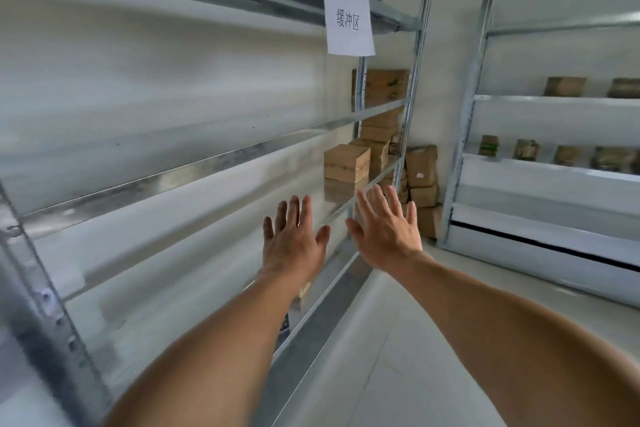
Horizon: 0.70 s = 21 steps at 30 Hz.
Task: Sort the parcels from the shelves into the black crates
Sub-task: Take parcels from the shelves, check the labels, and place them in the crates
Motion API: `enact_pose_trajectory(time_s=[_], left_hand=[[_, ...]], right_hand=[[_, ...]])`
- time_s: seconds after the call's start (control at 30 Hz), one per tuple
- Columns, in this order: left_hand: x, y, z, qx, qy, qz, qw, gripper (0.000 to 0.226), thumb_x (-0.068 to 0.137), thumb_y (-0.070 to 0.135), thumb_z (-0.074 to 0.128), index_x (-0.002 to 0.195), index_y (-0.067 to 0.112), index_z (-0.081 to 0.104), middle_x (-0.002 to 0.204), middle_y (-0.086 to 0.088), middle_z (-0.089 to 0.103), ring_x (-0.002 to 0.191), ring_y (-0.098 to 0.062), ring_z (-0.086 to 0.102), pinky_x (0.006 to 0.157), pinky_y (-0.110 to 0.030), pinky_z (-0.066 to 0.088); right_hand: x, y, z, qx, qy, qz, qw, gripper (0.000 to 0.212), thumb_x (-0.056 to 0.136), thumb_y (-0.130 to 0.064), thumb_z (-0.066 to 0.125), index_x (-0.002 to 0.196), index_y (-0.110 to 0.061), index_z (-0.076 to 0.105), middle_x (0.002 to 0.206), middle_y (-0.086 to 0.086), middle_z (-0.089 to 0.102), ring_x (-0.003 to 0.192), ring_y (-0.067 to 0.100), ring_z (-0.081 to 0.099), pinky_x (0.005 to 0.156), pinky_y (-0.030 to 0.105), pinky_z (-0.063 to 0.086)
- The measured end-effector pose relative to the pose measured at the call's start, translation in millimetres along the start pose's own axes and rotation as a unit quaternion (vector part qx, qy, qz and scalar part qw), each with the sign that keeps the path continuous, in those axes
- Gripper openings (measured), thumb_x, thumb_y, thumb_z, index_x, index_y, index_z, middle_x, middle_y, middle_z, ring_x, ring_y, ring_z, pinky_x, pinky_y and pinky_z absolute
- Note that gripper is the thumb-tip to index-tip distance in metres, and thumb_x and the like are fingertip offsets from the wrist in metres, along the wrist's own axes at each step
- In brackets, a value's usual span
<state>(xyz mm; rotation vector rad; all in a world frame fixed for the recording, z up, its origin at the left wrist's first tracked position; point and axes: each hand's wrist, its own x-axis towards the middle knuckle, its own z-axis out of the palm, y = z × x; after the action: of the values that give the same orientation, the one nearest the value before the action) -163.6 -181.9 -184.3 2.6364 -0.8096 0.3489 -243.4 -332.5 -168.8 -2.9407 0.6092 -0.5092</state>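
Both my arms stretch forward along a metal shelving unit (194,163) on my left. My left hand (291,239) and my right hand (384,229) are spread flat, fingers straight, holding nothing. Just beyond the fingertips a brown cardboard parcel (346,163) sits on a shelf at the unit's far end. More brown parcels (384,87) fill the shelves behind it, and others are stacked on the floor in the corner (420,170). No black crate is in view.
A second metal shelf unit (554,163) stands at the right with small parcels (564,86) on two levels. A white paper sign (348,19) hangs from the left unit's top beam. A pale floor aisle (398,340) runs between the units.
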Motion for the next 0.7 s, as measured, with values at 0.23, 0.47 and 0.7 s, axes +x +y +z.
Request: enact_pose_trajectory(time_s=[0.23, 0.47, 0.7], left_hand=[[106, 56, 51, -0.044, -0.013, -0.029, 0.999, 0.068, 0.102, 0.053, 0.022, 0.158, 0.024, -0.005, 0.167, -0.001, -0.004, 0.153, -0.023, -0.004, 0.122, -0.046, 0.000], [220, 63, 105, -0.053, -0.031, -0.056, 0.997, 0.068, 0.102, 0.054, 0.020, 0.158, 0.025, -0.005, 0.167, -0.001, -0.005, 0.153, -0.023, -0.005, 0.123, -0.048, 0.001], [367, 67, 160, -0.064, -0.054, -0.050, 0.995, 0.066, 0.102, 0.053, 0.020, 0.158, 0.026, -0.001, 0.167, 0.000, -0.002, 0.153, -0.022, -0.003, 0.123, -0.049, 0.002]], right_hand=[[86, 89, 11, -0.008, -0.002, 0.028, 1.000, 0.067, 0.105, -0.059, 0.021, 0.162, -0.030, 0.001, 0.171, 0.003, -0.006, 0.156, 0.026, -0.013, 0.124, 0.056, -0.005], [181, 134, 51, 0.011, -0.017, 0.034, 0.999, 0.065, 0.105, -0.057, 0.024, 0.162, -0.030, 0.006, 0.171, 0.002, -0.004, 0.156, 0.026, -0.012, 0.124, 0.057, -0.004], [313, 189, 83, 0.010, -0.013, 0.063, 0.998, 0.067, 0.105, -0.058, 0.025, 0.163, -0.030, 0.007, 0.171, 0.003, -0.002, 0.157, 0.026, -0.011, 0.125, 0.057, -0.003]])
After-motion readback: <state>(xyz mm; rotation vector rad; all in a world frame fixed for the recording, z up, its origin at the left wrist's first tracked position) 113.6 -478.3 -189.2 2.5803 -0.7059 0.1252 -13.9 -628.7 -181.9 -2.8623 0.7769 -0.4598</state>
